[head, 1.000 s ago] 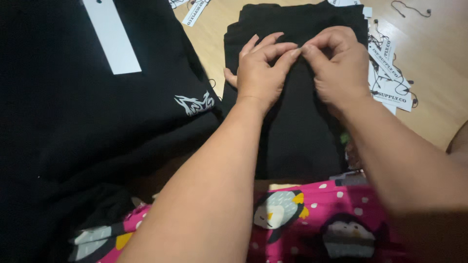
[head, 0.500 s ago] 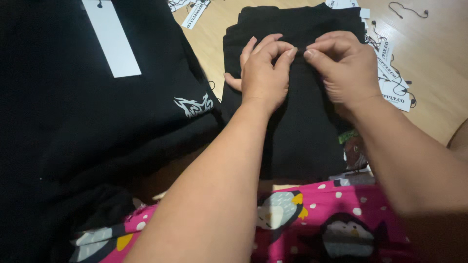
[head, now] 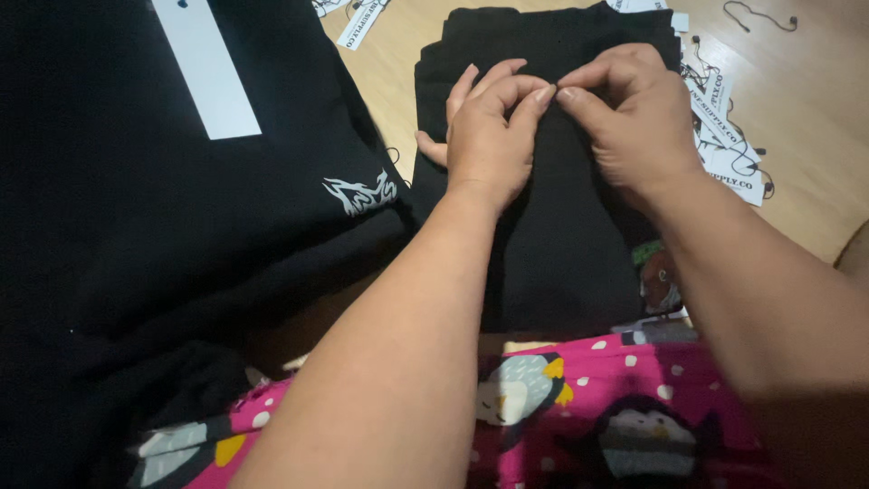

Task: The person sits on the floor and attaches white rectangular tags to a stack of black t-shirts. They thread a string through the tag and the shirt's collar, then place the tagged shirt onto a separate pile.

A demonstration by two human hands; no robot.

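Your hands have barely shifted since a second ago: your left hand (head: 489,136) and right hand (head: 629,118) meet fingertip to fingertip, each grip pinching the folded black garment (head: 552,244), which lies on the wooden floor (head: 806,181) beside paper tags (head: 729,136).

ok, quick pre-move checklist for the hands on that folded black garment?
1. Left hand on the folded black garment: ok, resting on it.
2. Right hand pinching at the fabric: ok, fingertips meet the left hand's.
3. What is pinched between the fingers: cannot tell, too small.
4. Garment flat on the wooden floor: ok.
5. Paper tags off the garment: not ok, a few touch its right edge.
6. Larger black garment apart from the fold: cannot tell, edges meet.
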